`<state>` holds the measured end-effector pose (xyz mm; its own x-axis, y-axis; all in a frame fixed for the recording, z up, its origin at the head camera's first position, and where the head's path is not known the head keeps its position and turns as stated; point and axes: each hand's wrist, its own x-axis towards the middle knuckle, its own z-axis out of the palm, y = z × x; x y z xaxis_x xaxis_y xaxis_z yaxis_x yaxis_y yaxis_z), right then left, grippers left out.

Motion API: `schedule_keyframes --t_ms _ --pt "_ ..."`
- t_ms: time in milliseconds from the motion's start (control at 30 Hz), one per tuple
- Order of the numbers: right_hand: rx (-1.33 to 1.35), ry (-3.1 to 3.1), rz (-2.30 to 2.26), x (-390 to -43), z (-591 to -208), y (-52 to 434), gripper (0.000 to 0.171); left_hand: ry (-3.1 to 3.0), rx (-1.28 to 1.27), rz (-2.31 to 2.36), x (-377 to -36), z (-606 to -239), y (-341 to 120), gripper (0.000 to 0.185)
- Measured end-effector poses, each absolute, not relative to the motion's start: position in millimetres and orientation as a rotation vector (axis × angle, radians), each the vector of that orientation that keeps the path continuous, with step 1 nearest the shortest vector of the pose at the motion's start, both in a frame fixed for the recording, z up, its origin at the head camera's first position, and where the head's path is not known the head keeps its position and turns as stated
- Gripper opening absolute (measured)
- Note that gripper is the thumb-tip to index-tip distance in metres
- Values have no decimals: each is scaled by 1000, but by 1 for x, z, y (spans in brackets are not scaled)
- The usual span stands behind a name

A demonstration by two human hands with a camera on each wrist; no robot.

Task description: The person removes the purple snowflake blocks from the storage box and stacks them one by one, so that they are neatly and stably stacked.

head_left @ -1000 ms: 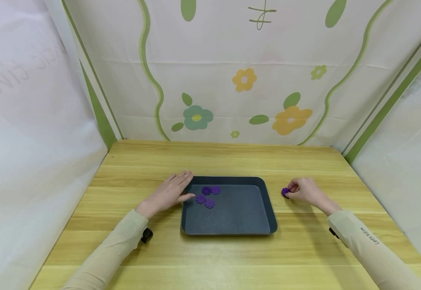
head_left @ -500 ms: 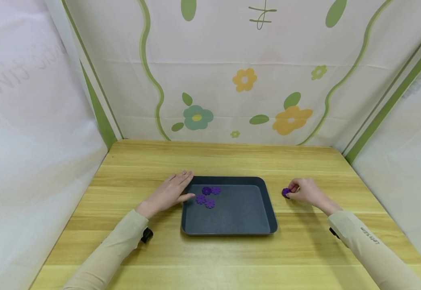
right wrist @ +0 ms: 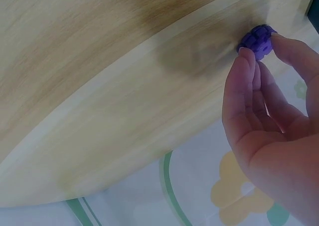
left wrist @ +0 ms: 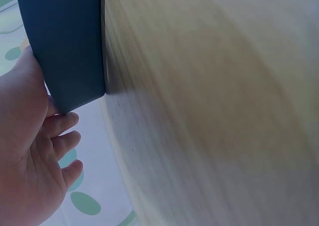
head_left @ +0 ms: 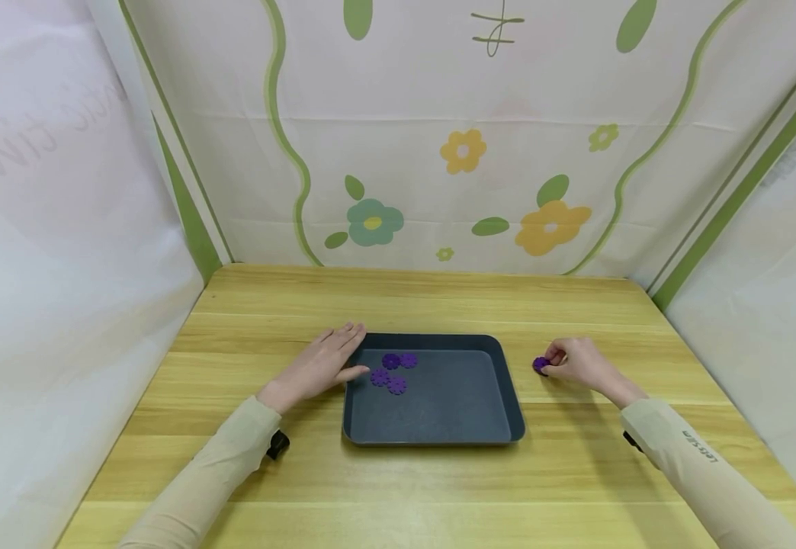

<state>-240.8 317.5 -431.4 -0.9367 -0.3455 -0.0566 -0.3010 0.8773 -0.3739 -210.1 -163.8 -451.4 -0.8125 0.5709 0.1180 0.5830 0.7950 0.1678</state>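
Observation:
My left hand (head_left: pixel 322 362) rests on the far left corner of a dark grey tray (head_left: pixel 453 408), fingers straight and thumb over the rim. In the left wrist view, the tray's outer wall (left wrist: pixel 67 46) stands beside that hand, whose fingertips lie at its corner. Several purple snowflake discs (head_left: pixel 396 385) lie flat in the tray's upper left part. To the right of the tray, my right hand (head_left: pixel 579 362) pinches a small stack of purple snowflake discs (right wrist: pixel 257 40) between thumb and fingertips, low over the table. How many are in the stack cannot be told.
The wooden table (head_left: pixel 425 503) carries the tray near its middle. A white curtain (head_left: pixel 398 152) with printed flowers stands behind the table's back edge. White cloth walls (head_left: pixel 62 252) flank both sides.
Both hands and the tray look still. The purple stack in my right fingertips has turned very slightly.

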Motion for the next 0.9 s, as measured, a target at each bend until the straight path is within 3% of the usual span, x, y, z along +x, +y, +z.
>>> schedule_keyframes --t_ms 900 --pt "-529 2944 -543 -240 -430 318 18 -2952 -928 -307 -210 -451 -165 76"
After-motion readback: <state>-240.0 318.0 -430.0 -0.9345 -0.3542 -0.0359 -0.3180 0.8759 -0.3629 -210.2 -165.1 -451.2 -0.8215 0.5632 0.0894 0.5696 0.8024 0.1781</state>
